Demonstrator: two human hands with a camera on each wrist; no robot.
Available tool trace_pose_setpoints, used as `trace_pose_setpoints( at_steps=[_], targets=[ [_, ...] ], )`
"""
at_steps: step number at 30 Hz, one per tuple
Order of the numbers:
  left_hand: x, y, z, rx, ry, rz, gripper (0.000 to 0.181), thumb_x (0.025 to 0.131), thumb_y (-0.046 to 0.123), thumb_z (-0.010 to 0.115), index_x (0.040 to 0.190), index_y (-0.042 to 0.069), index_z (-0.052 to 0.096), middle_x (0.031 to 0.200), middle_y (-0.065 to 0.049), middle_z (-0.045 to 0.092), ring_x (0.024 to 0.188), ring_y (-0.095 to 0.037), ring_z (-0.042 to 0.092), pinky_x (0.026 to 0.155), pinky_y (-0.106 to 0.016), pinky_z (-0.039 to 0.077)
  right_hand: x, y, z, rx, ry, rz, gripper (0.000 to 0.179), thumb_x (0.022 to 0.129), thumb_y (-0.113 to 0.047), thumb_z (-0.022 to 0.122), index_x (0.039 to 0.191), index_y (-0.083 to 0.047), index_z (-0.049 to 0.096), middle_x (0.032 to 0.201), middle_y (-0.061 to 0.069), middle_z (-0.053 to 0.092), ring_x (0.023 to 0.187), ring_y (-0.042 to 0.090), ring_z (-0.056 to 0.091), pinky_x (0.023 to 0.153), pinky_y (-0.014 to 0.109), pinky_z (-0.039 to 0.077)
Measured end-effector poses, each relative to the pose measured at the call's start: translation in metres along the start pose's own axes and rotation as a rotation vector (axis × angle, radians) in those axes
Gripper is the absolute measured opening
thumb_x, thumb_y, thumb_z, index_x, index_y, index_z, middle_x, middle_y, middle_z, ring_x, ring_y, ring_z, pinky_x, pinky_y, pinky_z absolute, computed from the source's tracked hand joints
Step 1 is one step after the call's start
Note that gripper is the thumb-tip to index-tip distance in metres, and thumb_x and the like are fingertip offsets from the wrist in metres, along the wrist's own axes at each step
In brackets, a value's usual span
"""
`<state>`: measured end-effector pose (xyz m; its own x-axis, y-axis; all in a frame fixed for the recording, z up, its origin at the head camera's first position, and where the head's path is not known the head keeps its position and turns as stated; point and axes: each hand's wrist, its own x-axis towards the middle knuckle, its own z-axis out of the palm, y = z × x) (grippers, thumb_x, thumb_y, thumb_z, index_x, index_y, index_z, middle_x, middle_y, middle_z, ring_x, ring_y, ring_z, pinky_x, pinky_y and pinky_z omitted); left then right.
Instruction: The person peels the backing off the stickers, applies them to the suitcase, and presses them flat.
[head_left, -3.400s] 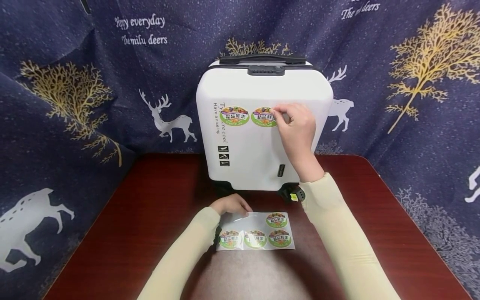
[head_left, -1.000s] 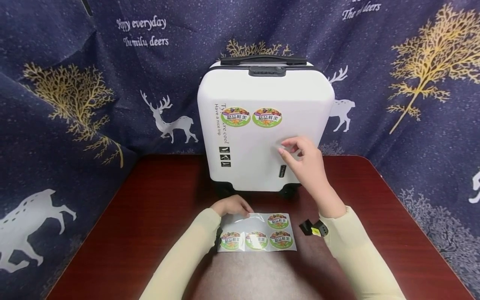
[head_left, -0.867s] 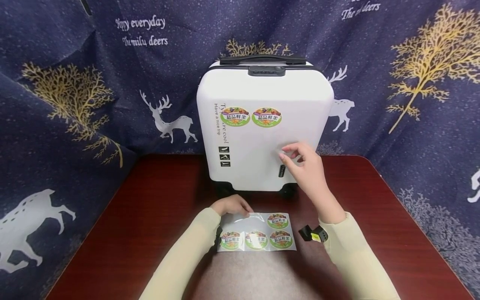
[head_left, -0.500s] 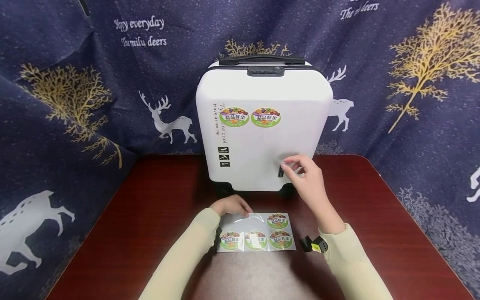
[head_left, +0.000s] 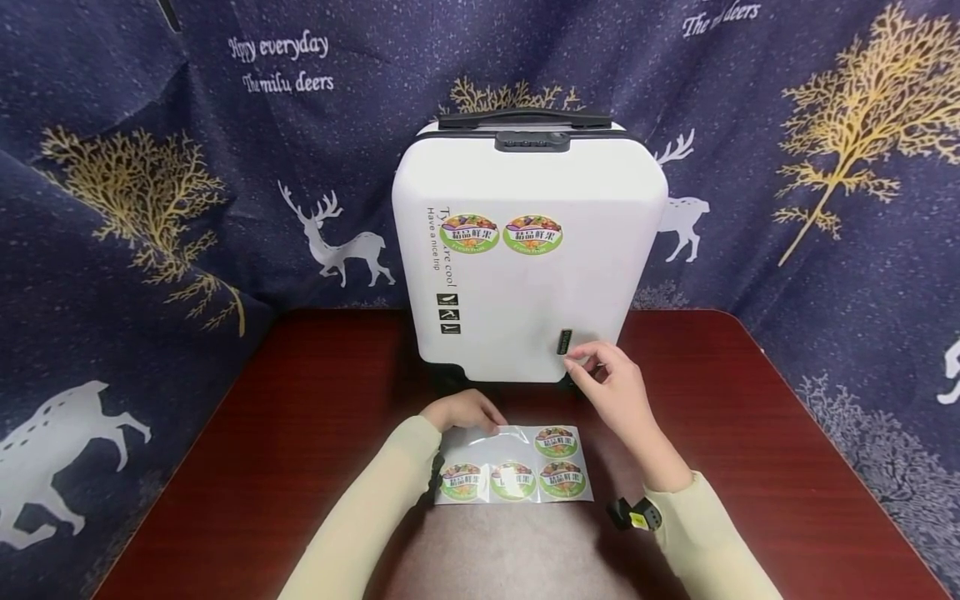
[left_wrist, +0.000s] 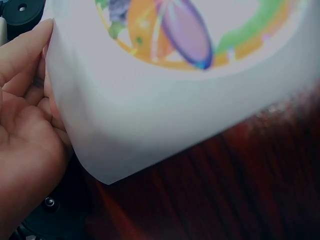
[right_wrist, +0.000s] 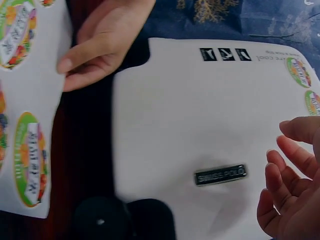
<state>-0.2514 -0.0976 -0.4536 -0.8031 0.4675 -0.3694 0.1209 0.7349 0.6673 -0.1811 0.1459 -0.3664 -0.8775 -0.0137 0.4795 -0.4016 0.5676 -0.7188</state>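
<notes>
My left hand [head_left: 463, 410] pinches the top edge of a white sticker sheet [head_left: 472, 446] held above the table. Several oval fruit stickers [head_left: 562, 479] are on the sheet, and its upper left part is bare. In the left wrist view, thumb and fingers take the sheet's edge [left_wrist: 130, 120]. A white suitcase [head_left: 510, 308] stands upright behind. Two matching stickers, a left one [head_left: 469, 234] and a right one [head_left: 532, 235], sit side by side on its front. My right hand [head_left: 611, 387] hovers before the suitcase's lower right, fingers loosely bent, holding nothing.
The suitcase has a black handle [head_left: 525, 121], a combination lock [head_left: 532, 141] and a black nameplate [head_left: 564, 342]. It stands on a dark red table [head_left: 315, 400]. A blue curtain [head_left: 337, 150] with deer and trees hangs behind.
The right hand has come away from the right sticker on the suitcase and moved down towards the sheet. That sticker now shows whole. The left hand and sheet have stayed put.
</notes>
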Motion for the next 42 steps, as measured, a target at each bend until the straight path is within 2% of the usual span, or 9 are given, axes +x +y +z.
trace_pose_setpoints(
  at_steps=[6,11,13,19,27,33,42],
  targets=[
    [0.002,-0.001,0.000,0.005,0.001,0.011,0.025,0.088,0.013,0.074,0.112,0.011,0.080,0.127,-0.008,0.074,0.117,-0.020,0.063,0.104,-0.034,0.049,-0.008,0.010,0.004,-0.030,-0.040,0.037,0.011,0.091,-0.010,0.075,0.102,-0.007,0.074,0.087,0.007,0.066,0.072,0.001,0.051,0.065,0.019,0.045],
    [0.002,-0.002,0.001,0.001,0.003,0.009,0.025,0.088,0.012,0.074,0.112,0.011,0.080,0.126,-0.008,0.074,0.115,-0.018,0.063,0.104,-0.034,0.049,-0.012,0.017,0.006,-0.064,-0.098,0.075,0.013,0.091,-0.011,0.075,0.103,-0.006,0.073,0.090,0.010,0.068,0.070,0.006,0.053,0.064,0.021,0.045],
    [0.001,-0.001,0.001,0.000,0.004,0.010,0.025,0.088,0.012,0.074,0.112,0.011,0.080,0.126,-0.008,0.074,0.114,-0.018,0.063,0.104,-0.033,0.049,-0.014,0.020,0.006,-0.080,-0.135,0.098,0.015,0.092,-0.012,0.075,0.105,-0.005,0.073,0.094,0.012,0.069,0.072,0.009,0.055,0.064,0.022,0.045],
    [0.000,0.000,0.001,-0.002,0.004,0.016,0.025,0.088,0.011,0.074,0.112,0.011,0.080,0.123,-0.006,0.075,0.110,-0.014,0.063,0.101,-0.030,0.049,-0.016,0.033,0.008,-0.148,-0.273,0.160,0.023,0.093,-0.017,0.073,0.112,-0.004,0.072,0.114,0.016,0.072,0.087,0.020,0.062,0.076,0.029,0.049],
    [-0.002,-0.001,0.001,-0.031,0.005,0.009,0.024,0.088,0.011,0.075,0.112,0.012,0.080,0.123,-0.007,0.075,0.102,-0.013,0.059,0.097,-0.030,0.047,-0.015,0.047,0.013,-0.174,-0.445,0.236,0.031,0.095,-0.020,0.070,0.118,0.000,0.070,0.118,0.020,0.072,0.099,0.029,0.066,0.085,0.042,0.055],
    [-0.001,-0.003,0.002,-0.050,0.007,0.012,0.024,0.088,0.010,0.075,0.111,0.010,0.080,0.120,-0.007,0.076,0.097,-0.010,0.058,0.089,-0.025,0.046,-0.014,0.060,0.015,-0.199,-0.524,0.237,0.027,0.096,-0.012,0.066,0.118,0.003,0.070,0.119,0.023,0.072,0.107,0.035,0.067,0.093,0.051,0.055],
    [-0.002,-0.002,0.001,-0.085,0.008,0.015,0.023,0.088,0.010,0.075,0.111,0.009,0.080,0.116,-0.007,0.076,0.094,-0.009,0.058,0.085,-0.022,0.046,-0.009,0.077,0.019,-0.212,-0.668,0.231,0.026,0.091,-0.008,0.070,0.112,0.008,0.072,0.111,0.024,0.074,0.099,0.031,0.068,0.087,0.047,0.057]
  ],
)
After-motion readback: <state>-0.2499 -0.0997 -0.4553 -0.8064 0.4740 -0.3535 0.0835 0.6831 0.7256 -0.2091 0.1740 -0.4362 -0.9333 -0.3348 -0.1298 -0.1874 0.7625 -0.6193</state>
